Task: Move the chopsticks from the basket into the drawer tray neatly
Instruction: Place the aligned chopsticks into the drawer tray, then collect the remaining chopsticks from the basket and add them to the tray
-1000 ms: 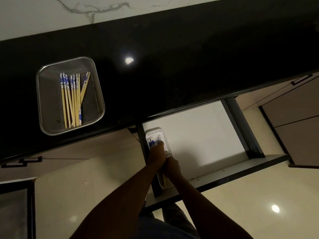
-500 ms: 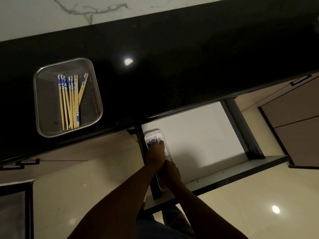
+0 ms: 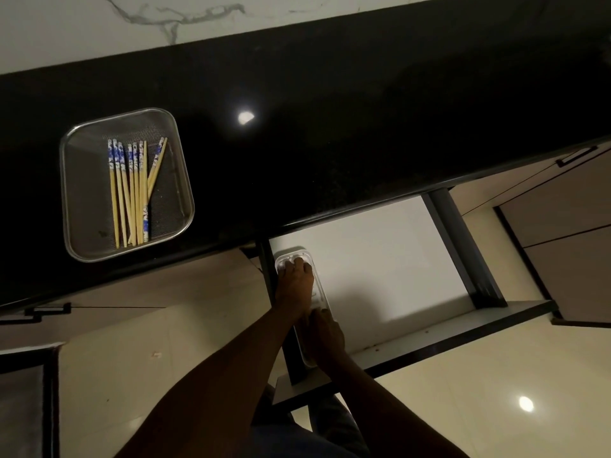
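Both forearms are bare to the bottom edge of the view, with no sleeve, watch or ring showing. The left hand (image 3: 295, 285) and right hand (image 3: 325, 335) wear no gloves. Below them, dark blue clothing (image 3: 297, 438) covers the person's body.

Readable text: none anywhere, honestly.
Chopsticks (image 3: 132, 190): blue and white pattern on the thick ends, just decoration, no letters or numbers I can make out.
Basket (image 3: 82, 193): plain metal mesh, no label or brand.
Drawer tray (image 3: 322, 292): clear plastic, no markings visible.
Counter (image 3: 330, 127): plain black with a light reflection, no signs.
Wall (image 3: 99, 31): grey marble veins, not writing.
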Demonstrator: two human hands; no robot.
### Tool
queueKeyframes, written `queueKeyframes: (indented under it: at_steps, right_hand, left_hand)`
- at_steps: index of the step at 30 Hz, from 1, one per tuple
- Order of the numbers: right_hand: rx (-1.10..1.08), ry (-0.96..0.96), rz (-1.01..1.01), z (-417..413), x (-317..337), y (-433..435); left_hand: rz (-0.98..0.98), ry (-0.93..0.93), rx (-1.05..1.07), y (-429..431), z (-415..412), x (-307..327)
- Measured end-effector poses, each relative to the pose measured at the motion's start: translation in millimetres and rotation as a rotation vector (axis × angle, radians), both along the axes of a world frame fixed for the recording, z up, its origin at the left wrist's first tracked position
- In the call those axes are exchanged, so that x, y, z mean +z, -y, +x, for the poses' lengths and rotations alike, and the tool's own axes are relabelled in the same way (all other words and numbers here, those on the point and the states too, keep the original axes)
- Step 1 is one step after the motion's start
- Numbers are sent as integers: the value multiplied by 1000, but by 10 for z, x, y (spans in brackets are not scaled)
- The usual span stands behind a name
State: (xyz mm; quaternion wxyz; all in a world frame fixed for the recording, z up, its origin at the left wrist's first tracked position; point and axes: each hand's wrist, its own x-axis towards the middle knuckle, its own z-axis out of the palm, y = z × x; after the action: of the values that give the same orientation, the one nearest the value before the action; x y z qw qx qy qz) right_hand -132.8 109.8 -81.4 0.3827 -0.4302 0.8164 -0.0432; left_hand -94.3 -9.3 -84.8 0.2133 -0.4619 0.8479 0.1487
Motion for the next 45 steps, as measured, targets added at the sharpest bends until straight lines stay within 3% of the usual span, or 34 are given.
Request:
queueKeyframes:
  at_steps: [7, 13, 19, 31, 35, 40, 45]
  right_hand:
    - [25, -10, -14, -40, 191, 113]
    - [50, -65, -204, -103, 722, 479]
    - [33, 20, -467, 20, 1333, 824]
    - [210, 173, -755, 979, 2182, 1845]
    - [155, 270, -646, 1343, 2215, 2237]
    - [206, 178, -309, 1789, 2042, 2756]
    - [178, 168, -189, 1992, 1814, 2888]
  left_hand:
    - [30, -117, 9, 19, 114, 220]
    - [73, -386, 171, 97, 432, 634]
    - [-59, -719, 318, 229, 898, 1144]
    - [-426, -925, 602, 821, 2140, 1884]
    - [-448, -937, 681, 915, 2483, 1944]
    - [-466, -895, 727, 1092, 2853, 1947]
    - [-459, -891, 752, 1185, 3001, 1876]
